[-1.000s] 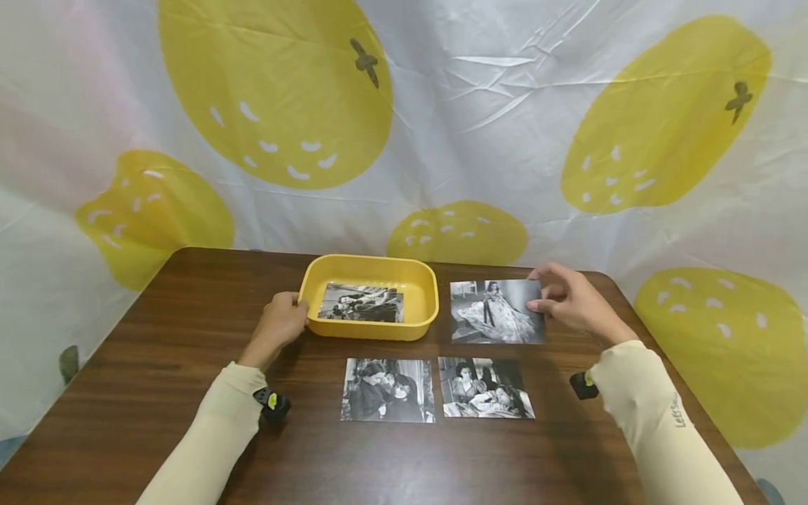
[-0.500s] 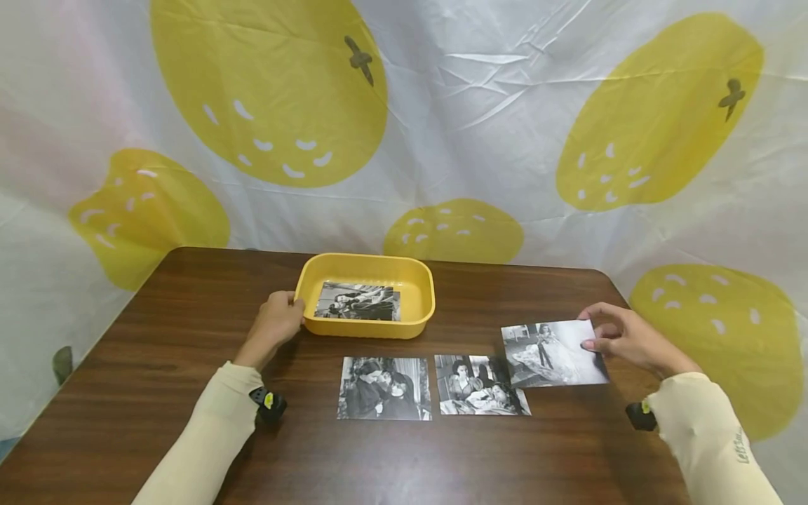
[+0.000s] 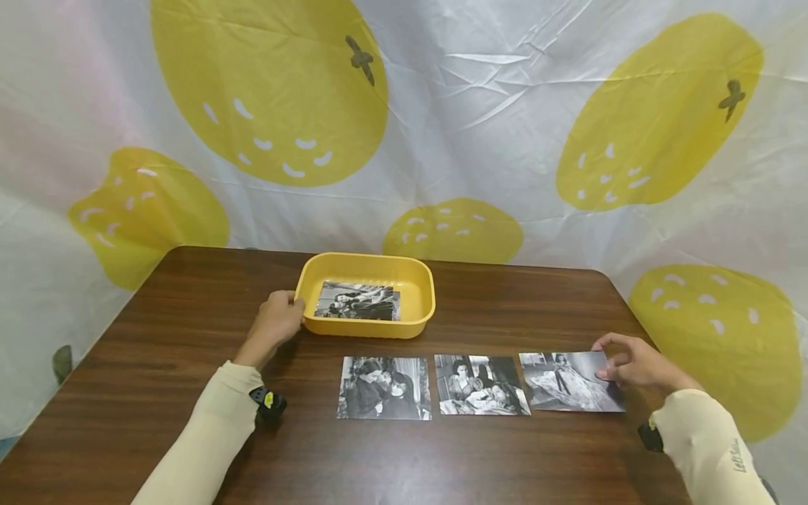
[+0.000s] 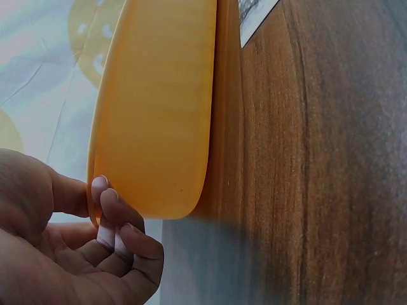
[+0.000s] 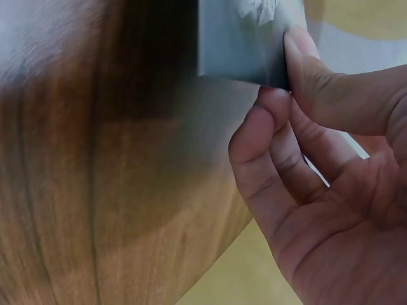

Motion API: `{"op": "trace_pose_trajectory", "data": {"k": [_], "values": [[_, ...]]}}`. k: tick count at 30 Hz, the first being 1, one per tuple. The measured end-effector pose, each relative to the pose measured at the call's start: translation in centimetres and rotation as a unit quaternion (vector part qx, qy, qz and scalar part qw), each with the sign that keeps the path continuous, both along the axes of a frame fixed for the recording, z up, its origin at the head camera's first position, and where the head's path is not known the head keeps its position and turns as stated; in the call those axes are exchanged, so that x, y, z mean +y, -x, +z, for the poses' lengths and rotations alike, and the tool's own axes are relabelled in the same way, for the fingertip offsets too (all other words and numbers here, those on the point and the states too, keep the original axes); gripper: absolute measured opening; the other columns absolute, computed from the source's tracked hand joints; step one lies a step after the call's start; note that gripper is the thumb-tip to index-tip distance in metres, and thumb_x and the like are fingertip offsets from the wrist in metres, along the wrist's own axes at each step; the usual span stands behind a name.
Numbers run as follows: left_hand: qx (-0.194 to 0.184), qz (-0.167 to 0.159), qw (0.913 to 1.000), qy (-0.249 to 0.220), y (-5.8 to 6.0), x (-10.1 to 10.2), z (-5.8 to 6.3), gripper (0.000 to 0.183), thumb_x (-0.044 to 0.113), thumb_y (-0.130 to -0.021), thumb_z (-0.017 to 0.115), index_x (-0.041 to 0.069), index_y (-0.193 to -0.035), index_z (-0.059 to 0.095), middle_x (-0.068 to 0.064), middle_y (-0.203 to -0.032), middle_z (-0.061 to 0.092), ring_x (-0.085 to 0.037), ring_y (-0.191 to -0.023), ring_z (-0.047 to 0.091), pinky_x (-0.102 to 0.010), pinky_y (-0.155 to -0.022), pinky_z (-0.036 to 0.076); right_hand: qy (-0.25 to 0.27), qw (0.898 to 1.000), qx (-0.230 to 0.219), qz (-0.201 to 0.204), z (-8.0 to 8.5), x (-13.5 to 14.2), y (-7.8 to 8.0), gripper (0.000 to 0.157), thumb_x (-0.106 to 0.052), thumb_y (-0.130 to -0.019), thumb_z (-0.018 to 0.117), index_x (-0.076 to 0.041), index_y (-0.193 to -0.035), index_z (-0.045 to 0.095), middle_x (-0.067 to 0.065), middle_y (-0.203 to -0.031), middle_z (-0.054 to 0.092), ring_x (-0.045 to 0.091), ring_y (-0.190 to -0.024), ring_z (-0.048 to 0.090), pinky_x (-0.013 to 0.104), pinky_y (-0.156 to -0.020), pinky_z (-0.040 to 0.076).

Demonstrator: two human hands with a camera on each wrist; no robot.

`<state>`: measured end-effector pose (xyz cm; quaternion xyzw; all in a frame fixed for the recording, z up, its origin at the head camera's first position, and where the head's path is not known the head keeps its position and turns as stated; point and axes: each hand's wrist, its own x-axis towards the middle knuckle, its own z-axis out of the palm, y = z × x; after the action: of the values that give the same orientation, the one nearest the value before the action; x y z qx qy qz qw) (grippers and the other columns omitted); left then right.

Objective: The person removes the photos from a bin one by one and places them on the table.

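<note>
My left hand grips the left end of a yellow plastic tray, thumb and fingers on its rim, as the left wrist view shows. Black-and-white photos lie stacked inside the tray. Between thumb and fingers, my right hand pinches the right edge of a photo of a figure in a wide gown. That photo is low over the table, at the right end of a row. Left of it lie a photo of a seated figure beside a reclining one and a photo of figures huddled together.
The dark brown wooden table has a back edge close to a white curtain printed with large yellow fruit. A small black wrist camera sits at the left wrist, with another black camera at the right.
My right hand has carried the gown photo from beside the tray, right and toward me, into line with the other two photos. The left hand has kept hold of the tray.
</note>
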<state>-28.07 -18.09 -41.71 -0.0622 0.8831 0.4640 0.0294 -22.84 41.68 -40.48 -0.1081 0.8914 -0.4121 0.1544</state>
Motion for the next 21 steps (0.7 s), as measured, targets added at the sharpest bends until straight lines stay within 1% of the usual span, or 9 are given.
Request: {"op": "trace_pose_trajectory", "data": {"k": [3,5,8,12,17,21], "values": [[-0.003,-0.002,1.0000,-0.003,0.0,0.0,-0.1,0.039,0.016,-0.104,0.038,-0.007,-0.128,0.059,-0.008,-0.081,0.060,-0.016,-0.067,0.050,-0.028,-0.057,0.039,-0.032,0.999,0.010,-0.008,-0.6,-0.2,-0.1,0.039,0.009,-0.084,0.075,0.012,-0.112,0.049,0.004,-0.065,0.055,0.009,-0.054,0.049,0.026,-0.051,0.046],[-0.002,-0.001,1.0000,0.000,0.0,0.0,-0.1,0.039,0.016,-0.104,0.038,-0.006,-0.127,0.060,-0.007,-0.080,0.060,-0.016,-0.066,0.050,-0.028,-0.057,0.038,-0.060,0.998,0.022,-0.018,-0.9,-0.5,-0.2,0.040,0.008,-0.081,0.076,0.011,-0.112,0.051,0.000,-0.061,0.049,0.009,-0.051,0.046,0.026,-0.048,0.044],[0.000,0.001,1.0000,0.001,0.0,0.0,-0.1,0.039,0.016,-0.104,0.038,-0.005,-0.126,0.060,-0.007,-0.079,0.060,-0.016,-0.066,0.050,-0.028,-0.057,0.038,-0.107,0.993,0.040,-0.042,-1.2,-1.0,-0.2,0.041,0.007,-0.078,0.079,0.008,-0.111,0.055,-0.003,-0.058,0.044,0.010,-0.049,0.044,0.026,-0.047,0.041],[0.000,0.001,1.0000,0.001,0.1,0.0,-0.1,0.039,0.017,-0.104,0.038,-0.006,-0.126,0.060,-0.007,-0.080,0.060,-0.016,-0.066,0.050,-0.028,-0.057,0.038,-0.164,0.983,0.052,-0.063,-1.2,-1.4,-0.1,0.041,0.004,-0.075,0.081,0.005,-0.108,0.057,-0.003,-0.058,0.048,0.014,-0.051,0.049,0.030,-0.048,0.043],[0.003,0.001,1.0000,0.001,0.1,-0.1,-0.1,0.038,0.016,-0.103,0.038,-0.006,-0.124,0.061,-0.007,-0.080,0.060,-0.016,-0.066,0.049,-0.028,-0.057,0.038,-0.205,0.974,0.060,-0.074,-0.8,-1.7,0.1,0.043,-0.001,-0.074,0.084,0.004,-0.106,0.056,0.000,-0.063,0.059,0.018,-0.055,0.055,0.035,-0.051,0.045],[0.005,-0.001,1.0000,0.004,0.1,-0.1,-0.2,0.038,0.016,-0.103,0.038,-0.006,-0.123,0.061,-0.006,-0.079,0.060,-0.016,-0.066,0.050,-0.028,-0.057,0.038,-0.227,0.969,0.065,-0.079,-0.7,-1.8,0.1,0.043,-0.004,-0.074,0.086,0.004,-0.105,0.057,0.001,-0.067,0.062,0.018,-0.057,0.056,0.035,-0.054,0.046]]}}
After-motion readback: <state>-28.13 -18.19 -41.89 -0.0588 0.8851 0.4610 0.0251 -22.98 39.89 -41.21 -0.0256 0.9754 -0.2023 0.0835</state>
